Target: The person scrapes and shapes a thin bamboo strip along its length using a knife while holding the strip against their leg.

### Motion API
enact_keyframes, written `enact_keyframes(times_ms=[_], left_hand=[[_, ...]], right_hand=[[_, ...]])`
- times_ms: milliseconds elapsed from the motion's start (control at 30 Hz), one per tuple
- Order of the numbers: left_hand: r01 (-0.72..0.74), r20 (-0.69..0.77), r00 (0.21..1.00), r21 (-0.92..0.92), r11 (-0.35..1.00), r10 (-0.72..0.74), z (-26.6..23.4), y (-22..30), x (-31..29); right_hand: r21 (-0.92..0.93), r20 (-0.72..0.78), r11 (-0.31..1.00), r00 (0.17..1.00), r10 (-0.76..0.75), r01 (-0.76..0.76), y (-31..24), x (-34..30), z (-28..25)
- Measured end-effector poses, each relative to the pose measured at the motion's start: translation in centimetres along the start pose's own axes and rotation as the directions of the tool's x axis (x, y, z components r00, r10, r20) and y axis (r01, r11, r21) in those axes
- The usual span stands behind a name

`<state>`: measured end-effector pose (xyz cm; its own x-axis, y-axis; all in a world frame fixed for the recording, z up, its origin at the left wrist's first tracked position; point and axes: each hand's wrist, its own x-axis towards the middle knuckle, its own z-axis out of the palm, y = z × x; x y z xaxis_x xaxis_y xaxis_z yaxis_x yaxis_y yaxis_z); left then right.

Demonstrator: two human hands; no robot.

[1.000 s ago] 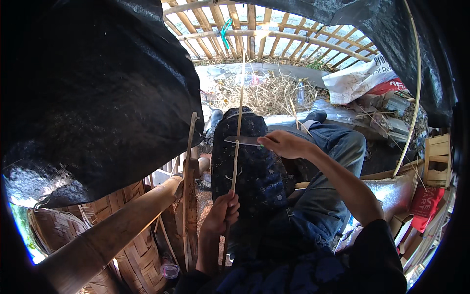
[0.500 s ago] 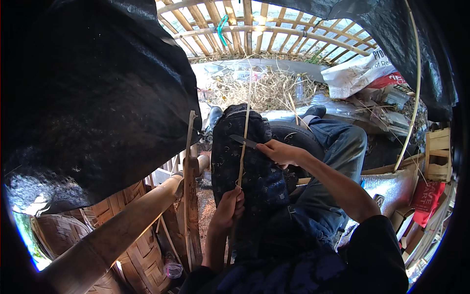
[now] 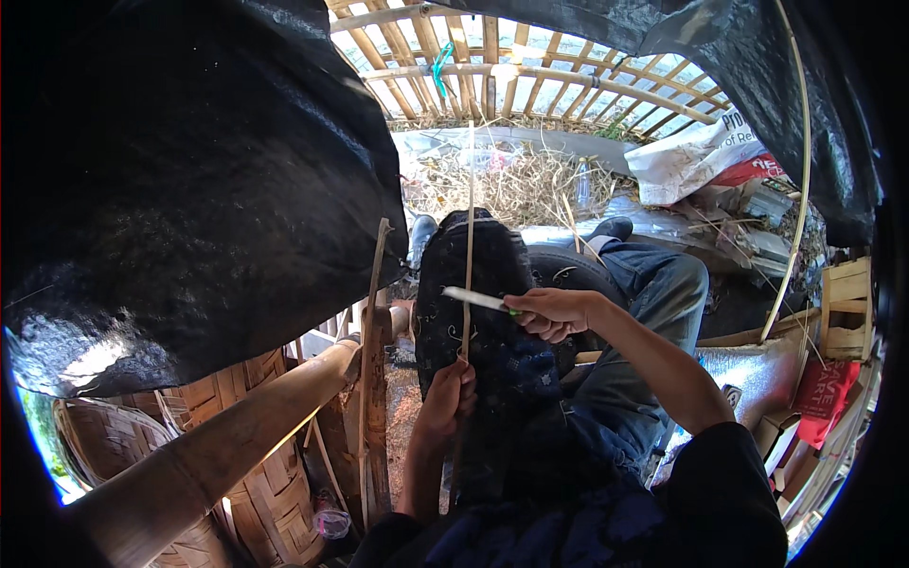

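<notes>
Count: two hands, one knife, one pale strip. Your left hand [image 3: 445,396] is closed round the lower part of the strip [image 3: 470,237], which stands near upright before your lap; your right hand [image 3: 559,310] grips the knife [image 3: 473,298] by its handle, blade crossing the strip above your left hand, contact uncertain. Under the work: one dark cloth [image 3: 437,327], flecked with pale bits, over your leg. Around: one heap of straw-like shavings [image 3: 511,189], one clear bottle [image 3: 582,182], one thick bamboo pole [image 3: 218,450] at left, black sheeting [image 3: 189,189] hanging, slatted fence [image 3: 530,71] beyond, one red bag [image 3: 822,398] at right
</notes>
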<state>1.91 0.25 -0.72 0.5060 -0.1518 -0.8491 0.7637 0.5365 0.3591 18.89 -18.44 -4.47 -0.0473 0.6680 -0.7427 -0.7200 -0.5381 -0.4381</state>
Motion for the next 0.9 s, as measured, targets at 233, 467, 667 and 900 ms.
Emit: enact_keyframes(times_ms=[233, 467, 667, 900], left_hand=[[0.04, 0.063, 0.997, 0.1, 0.994, -0.046, -1.1, -0.6, -2.9], [0.054, -0.047, 0.998, 0.355, 0.933, -0.04, -1.9, -2.1, -4.4], [-0.015, -0.107, 0.992, 0.429, 0.903, 0.067, -1.9, -3.1, -4.2], [-0.001, -0.125, 0.99, 0.431, 0.903, 0.06, -1.1, -2.9, -3.8]], right_hand=[[-0.348, -0.576, 0.881, 0.669, -0.47, 0.32, -5.1, 2.1, -4.4], [-0.836, -0.49, 0.549, 0.46, -0.74, -0.008, -3.7, 5.9, -9.1], [-0.493, -0.561, 0.87, 0.756, -0.338, 0.023, -2.0, 3.5, -3.3], [-0.354, -0.475, 0.935, 0.858, -0.194, 0.016, -0.9, 2.2, -3.3]])
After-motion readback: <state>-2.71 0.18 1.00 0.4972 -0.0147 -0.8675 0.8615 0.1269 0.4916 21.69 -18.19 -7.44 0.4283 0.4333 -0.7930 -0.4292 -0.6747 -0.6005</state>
